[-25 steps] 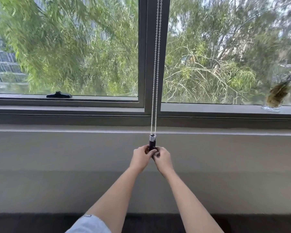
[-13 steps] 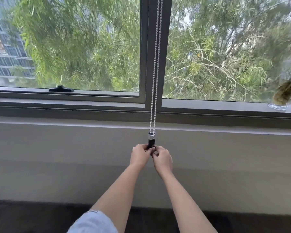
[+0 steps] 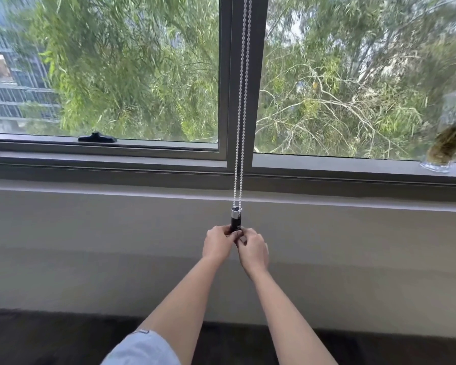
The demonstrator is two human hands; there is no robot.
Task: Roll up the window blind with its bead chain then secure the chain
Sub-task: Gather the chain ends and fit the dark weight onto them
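Glass vase on sill, far rt.

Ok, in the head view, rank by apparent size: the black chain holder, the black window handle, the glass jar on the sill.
1. glass jar with its brown plant, though it is cut off at the right edge
2. window handle
3. chain holder, partly hidden by the left hand and right hand; close to the handle, so unsure.
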